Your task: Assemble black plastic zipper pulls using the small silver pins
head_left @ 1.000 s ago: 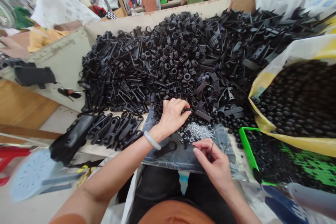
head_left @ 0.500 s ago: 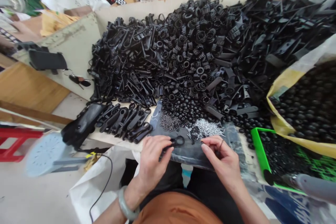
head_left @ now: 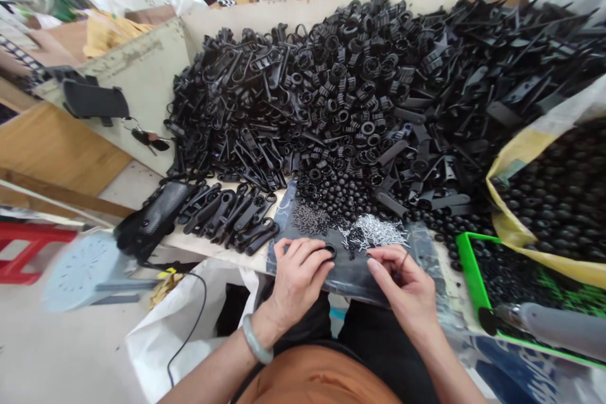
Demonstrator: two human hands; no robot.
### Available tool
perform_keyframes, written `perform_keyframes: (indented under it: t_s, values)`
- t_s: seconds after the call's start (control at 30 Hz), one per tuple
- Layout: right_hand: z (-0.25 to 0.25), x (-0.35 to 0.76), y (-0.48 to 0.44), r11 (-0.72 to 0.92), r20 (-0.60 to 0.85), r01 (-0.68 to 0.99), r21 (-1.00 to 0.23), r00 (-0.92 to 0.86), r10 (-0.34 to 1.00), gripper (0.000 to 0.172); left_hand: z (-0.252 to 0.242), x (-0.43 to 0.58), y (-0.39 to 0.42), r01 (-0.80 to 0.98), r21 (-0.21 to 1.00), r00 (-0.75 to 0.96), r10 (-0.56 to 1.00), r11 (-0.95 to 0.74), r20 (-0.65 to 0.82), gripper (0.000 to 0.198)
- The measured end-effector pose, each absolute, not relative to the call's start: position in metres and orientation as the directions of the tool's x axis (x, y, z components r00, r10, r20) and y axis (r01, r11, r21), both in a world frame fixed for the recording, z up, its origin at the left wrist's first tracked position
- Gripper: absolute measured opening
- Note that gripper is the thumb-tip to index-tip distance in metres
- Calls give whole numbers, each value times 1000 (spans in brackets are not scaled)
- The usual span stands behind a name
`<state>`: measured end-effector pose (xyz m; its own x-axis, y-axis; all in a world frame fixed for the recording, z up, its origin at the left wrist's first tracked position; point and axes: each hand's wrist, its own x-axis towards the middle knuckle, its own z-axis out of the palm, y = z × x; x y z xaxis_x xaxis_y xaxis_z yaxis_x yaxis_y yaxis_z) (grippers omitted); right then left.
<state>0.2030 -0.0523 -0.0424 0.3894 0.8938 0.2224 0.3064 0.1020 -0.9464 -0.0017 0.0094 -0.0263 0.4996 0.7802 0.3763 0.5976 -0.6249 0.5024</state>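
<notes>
While gripping a black ringed part [head_left: 330, 251] with the left hand [head_left: 302, 273] over the dark mat [head_left: 353, 281], poised near the silver pins [head_left: 375, 231] with the right hand [head_left: 403, 281]; cannot tell whether pinched on anything. Probably at positioning a single part; should call for steadying it. Bordered beyond by black beads [head_left: 341, 194], then heaped black parts [head_left: 341, 88].

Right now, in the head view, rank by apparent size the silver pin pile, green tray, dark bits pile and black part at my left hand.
Largest: green tray, cut by the frame
Then silver pin pile
Then dark bits pile
Smallest: black part at your left hand, visible end only
</notes>
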Motion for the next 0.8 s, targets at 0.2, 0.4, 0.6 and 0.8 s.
perform_keyframes:
  t_s: [0.2,0.4,0.6,0.8]
  values:
    - [-41,203,-52,102,228,318,-942,389,892,6,-23,2,9,596,572,451,824,-564,343,10]
    - [-40,204,-52,120,245,322,-939,381,891,4,-27,6,9,602,624,384,865,-499,322,19]
    - [-41,204,-52,123,242,312,-942,377,894,5,-33,6,7,602,637,372,875,-481,308,21]
    - [-44,205,-53,101,220,312,-945,376,900,6,-32,6,10,579,658,362,875,-481,321,21]
